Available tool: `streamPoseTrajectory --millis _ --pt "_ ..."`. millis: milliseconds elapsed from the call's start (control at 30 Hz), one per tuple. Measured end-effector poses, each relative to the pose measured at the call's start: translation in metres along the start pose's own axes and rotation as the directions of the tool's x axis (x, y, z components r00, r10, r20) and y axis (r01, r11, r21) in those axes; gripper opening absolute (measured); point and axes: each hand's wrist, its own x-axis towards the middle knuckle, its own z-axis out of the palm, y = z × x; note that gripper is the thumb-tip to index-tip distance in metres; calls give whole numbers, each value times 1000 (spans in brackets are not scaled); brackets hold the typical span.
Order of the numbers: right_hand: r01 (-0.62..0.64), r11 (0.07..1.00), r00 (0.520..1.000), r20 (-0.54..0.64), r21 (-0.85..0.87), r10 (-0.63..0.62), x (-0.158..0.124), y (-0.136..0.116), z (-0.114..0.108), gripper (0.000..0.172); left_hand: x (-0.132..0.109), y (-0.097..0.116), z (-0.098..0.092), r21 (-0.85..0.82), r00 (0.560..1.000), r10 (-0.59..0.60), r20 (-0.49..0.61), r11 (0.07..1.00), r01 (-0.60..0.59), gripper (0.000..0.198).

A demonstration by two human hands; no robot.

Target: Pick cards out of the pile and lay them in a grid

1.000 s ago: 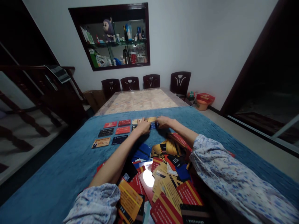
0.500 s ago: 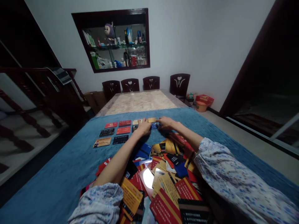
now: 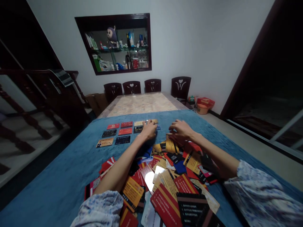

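My left hand [image 3: 149,130] rests over the right end of the laid-out cards, fingers spread and pointing away from me. Partly under it are a gold card [image 3: 155,121] and a blue card [image 3: 158,128]. Just left of it lie a tan card [image 3: 138,123] and a black card [image 3: 137,129]. My right hand [image 3: 181,128] hovers at the far edge of a loose card pile [image 3: 165,201], with fingers bent and apart and nothing visible in them. That pile mixes red, gold, black and blue cards between my forearms.
More cards lie in rows to the left, among them a red card [image 3: 125,131], a navy card [image 3: 122,139] and a gold VIP card [image 3: 105,142]. A blue cloth [image 3: 71,164] covers the near table. Chairs [image 3: 181,86] stand beyond it.
My right hand has left the gold and blue cards and moved right and back toward the pile. My left hand has stayed over the row, shifting only slightly.
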Motion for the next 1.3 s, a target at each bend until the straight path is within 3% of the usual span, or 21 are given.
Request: streamPoseTrajectory --millis 367,500,767,1033,1300 --pt "-82 996 993 84 -19 83 -46 8 -5 21 -9 57 -7 -122 983 183 -20 975 -184 35" --pt "-63 998 990 123 -20 65 -51 9 2 26 -11 69 -1 -161 965 259 36 955 -250 43" --pt "-62 998 977 204 8 59 -53 2 4 27 -11 69 7 -202 935 329 134 932 -300 38" --pt "1 999 980 197 41 -9 -52 -2 6 26 -13 64 -6 -217 930 307 200 940 -264 18" --pt "78 989 975 197 128 -103 -52 3 6 32 -16 60 -9 -170 942 272 198 956 -240 17"
